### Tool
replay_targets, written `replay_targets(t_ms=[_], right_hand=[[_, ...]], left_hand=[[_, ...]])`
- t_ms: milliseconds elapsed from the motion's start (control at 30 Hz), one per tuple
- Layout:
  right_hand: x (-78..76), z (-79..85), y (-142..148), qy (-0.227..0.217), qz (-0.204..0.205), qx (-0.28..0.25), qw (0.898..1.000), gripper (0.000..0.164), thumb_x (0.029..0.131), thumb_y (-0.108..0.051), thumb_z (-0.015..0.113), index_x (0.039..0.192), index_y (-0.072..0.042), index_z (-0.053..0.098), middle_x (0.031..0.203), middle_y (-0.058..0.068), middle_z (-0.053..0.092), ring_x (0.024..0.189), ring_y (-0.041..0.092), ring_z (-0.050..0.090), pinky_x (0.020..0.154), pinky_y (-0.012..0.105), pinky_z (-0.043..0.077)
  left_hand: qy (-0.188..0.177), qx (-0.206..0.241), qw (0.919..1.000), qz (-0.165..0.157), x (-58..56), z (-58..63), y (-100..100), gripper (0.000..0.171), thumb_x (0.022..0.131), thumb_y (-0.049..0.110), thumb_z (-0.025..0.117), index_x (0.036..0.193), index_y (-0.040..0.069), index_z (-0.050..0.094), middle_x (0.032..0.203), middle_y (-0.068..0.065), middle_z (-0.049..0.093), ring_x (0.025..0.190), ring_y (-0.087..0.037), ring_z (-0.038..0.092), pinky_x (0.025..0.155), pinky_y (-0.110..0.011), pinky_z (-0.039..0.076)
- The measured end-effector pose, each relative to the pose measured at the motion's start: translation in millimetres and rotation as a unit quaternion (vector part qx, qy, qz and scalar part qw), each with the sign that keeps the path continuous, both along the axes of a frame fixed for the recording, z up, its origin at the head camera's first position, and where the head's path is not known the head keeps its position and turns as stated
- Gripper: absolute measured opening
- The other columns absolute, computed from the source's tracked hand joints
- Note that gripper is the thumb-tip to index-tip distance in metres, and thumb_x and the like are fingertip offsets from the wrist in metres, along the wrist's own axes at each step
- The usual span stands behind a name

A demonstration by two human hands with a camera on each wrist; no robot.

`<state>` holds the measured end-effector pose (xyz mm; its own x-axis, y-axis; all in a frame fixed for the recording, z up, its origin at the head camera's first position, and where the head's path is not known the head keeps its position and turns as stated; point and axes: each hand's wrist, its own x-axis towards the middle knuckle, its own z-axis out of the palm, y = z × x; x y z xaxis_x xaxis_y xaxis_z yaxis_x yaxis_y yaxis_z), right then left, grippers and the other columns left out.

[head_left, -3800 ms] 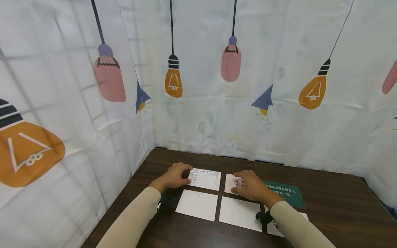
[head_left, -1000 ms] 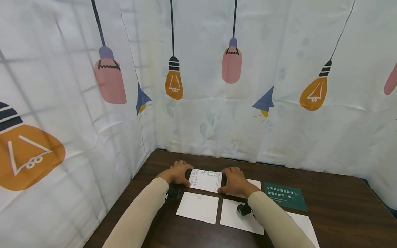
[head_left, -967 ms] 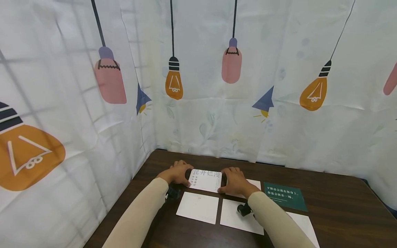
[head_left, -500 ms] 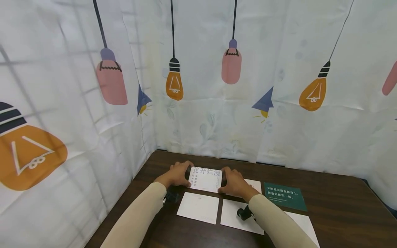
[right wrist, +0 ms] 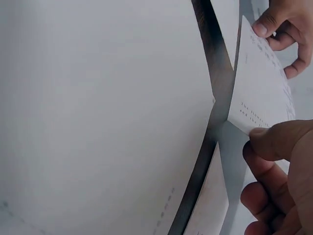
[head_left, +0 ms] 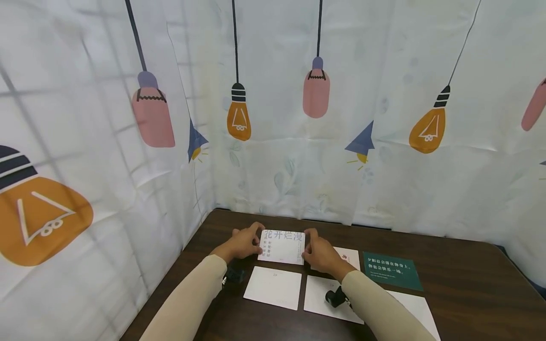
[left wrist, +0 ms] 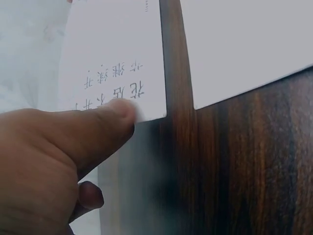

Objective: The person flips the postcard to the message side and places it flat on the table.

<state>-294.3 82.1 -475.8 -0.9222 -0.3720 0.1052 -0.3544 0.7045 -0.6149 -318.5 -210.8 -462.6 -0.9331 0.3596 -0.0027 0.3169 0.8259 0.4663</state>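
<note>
White rectangular card, grey Chinese lettering (head_left: 283,248): one, left of the green rectangular card with white lettering (head_left: 392,271), past a pale rectangular card (head_left: 349,256). Grip: left hand (head_left: 241,242) pinching one short edge, right hand (head_left: 323,255) the opposite one. Plain white rectangular cards (head_left: 273,287): three by my count, on the green card's near side, upon the dark brown wood-grained desk (head_left: 473,279).

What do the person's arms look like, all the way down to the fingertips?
The left sleeve and right sleeve are long, plain and cream, with no pictures on them. There's a small dark gadget by the left wrist and a black, rounded gadget by the right. The fingers are bare: I see no gloves or rings.
</note>
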Motion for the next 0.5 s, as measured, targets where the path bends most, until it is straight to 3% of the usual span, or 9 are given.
replay_targets(t_ms=[200,500], right_hand=[[-0.4,1.4,2.1,-0.001,0.001,-0.019,1.0,0.065,0.095,-0.009,0.071,0.147,-0.001,0.032,0.083,-0.003,0.06,0.066,0.012,0.054,0.062,0.032,0.046],[-0.7,3.4,6.0,-0.027,-0.002,-0.051,0.998,0.064,0.097,-0.009,0.069,0.148,-0.001,0.031,0.088,-0.003,0.063,0.071,0.013,0.057,0.066,0.034,0.048]], left_hand=[[-0.01,0.023,0.9997,-0.001,1.3,3.0,-1.3,0.057,0.094,0.016,0.076,0.142,0.015,0.044,0.089,0.013,0.071,0.089,-0.01,0.066,0.094,-0.054,0.024],[-0.017,0.055,0.9983,0.008,0.7,4.0,-5.1,0.068,0.095,0.015,0.076,0.149,0.013,0.035,0.087,0.013,0.07,0.087,-0.011,0.066,0.103,-0.059,0.024]])
